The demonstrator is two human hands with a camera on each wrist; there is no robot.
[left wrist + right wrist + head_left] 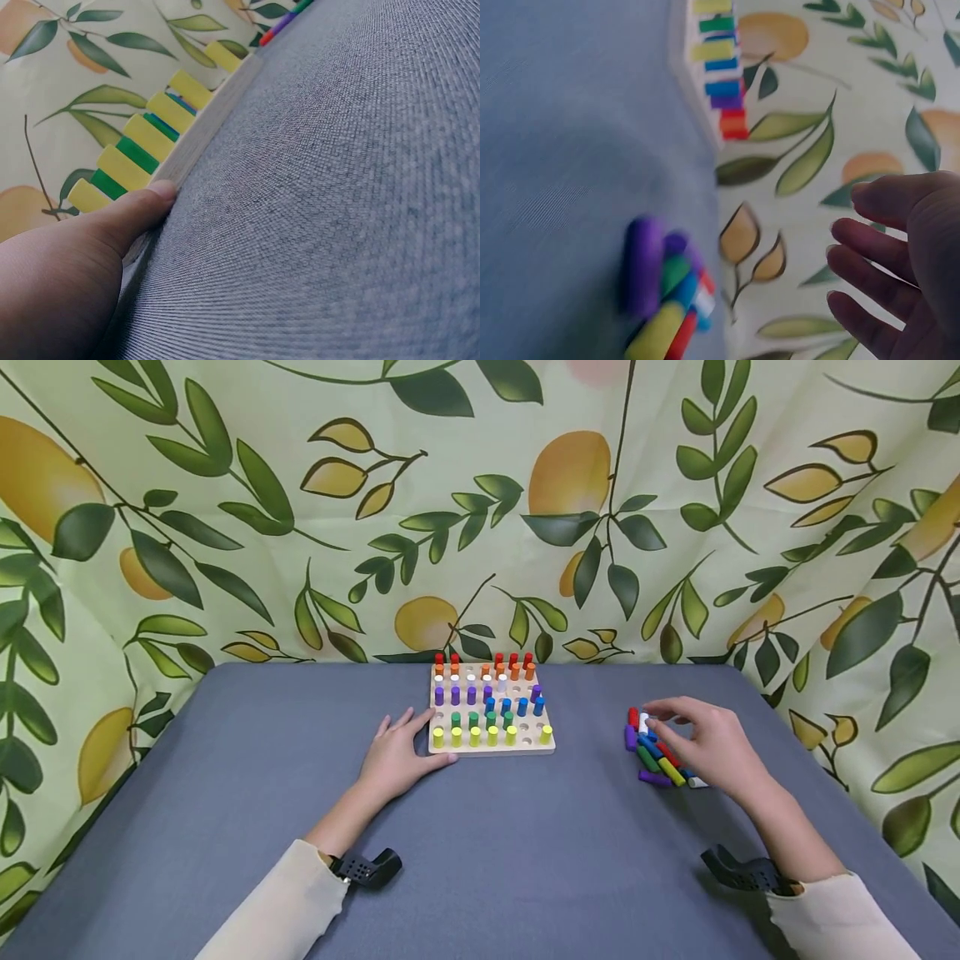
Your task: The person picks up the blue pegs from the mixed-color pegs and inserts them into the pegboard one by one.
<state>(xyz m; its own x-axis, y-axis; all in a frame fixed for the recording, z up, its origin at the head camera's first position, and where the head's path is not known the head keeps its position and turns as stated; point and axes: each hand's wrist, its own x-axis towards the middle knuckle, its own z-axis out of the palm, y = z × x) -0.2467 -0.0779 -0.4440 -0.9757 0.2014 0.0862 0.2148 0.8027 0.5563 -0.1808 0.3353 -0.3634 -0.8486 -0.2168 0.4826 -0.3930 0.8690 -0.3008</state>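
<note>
A pale wooden pegboard carries rows of coloured pegs: red, orange, white, purple, blue, green and yellow. Several bare holes show among them. At its front left corner, my left hand touches the board, the thumb against the front edge and the spread fingers by the left side. Over to the right lies a loose pile of pegs, with a yellow peg, a purple peg and a white peg among them. My right hand hovers over this pile, thumb and fingers apart, nothing between them in the right wrist view.
Blue-grey cloth covers the table. A curtain printed with leaves and fruit hangs behind and at both sides. Black straps circle both wrists.
</note>
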